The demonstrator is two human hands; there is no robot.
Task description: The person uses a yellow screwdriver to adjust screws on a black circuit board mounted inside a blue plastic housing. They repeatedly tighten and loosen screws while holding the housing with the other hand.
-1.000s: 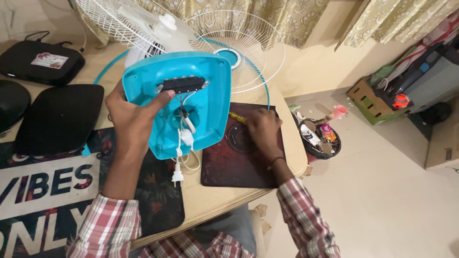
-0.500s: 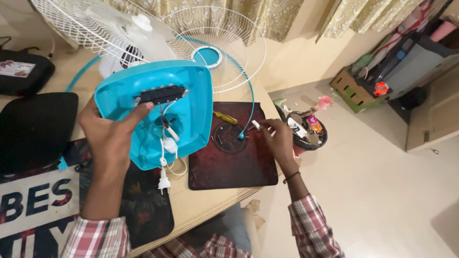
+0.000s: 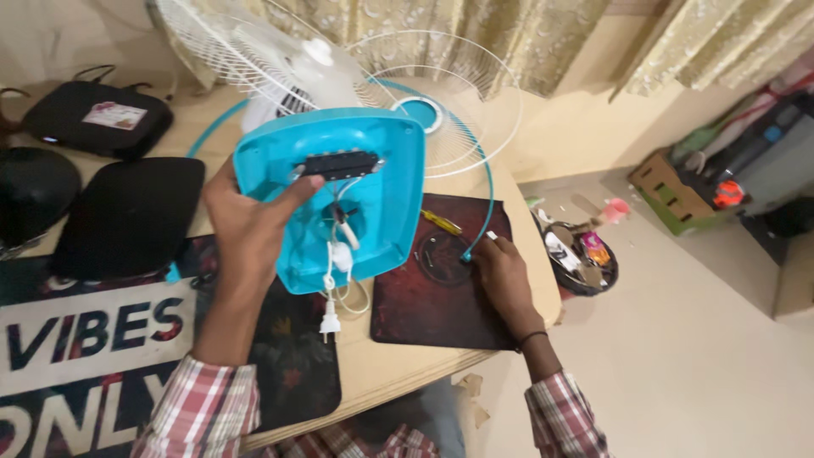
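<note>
My left hand (image 3: 246, 229) grips a turquoise fan base (image 3: 339, 195), held tilted up with its underside toward me. A black switch block (image 3: 339, 164) and white wires show inside it, and a white plug (image 3: 329, 322) dangles below. My right hand (image 3: 502, 276) rests on a dark red mat (image 3: 424, 314) at the table's right edge, fingertips beside a small round dish (image 3: 441, 254) with tiny parts and the end of a turquoise rim ring (image 3: 483, 203). A yellow-handled screwdriver (image 3: 443, 222) lies on the mat.
White fan grilles (image 3: 441, 85) and a white fan body (image 3: 305, 76) lie behind the base. Black bags (image 3: 127, 216) sit at the left, a printed dark mat (image 3: 85, 339) in front. On the floor to the right stand a round tray of clutter (image 3: 585, 259) and boxes (image 3: 678, 187).
The view has swung left and closer. My right hand has drawn back from the table's right edge to the small dish on the red mat. The left hand still holds the base up.
</note>
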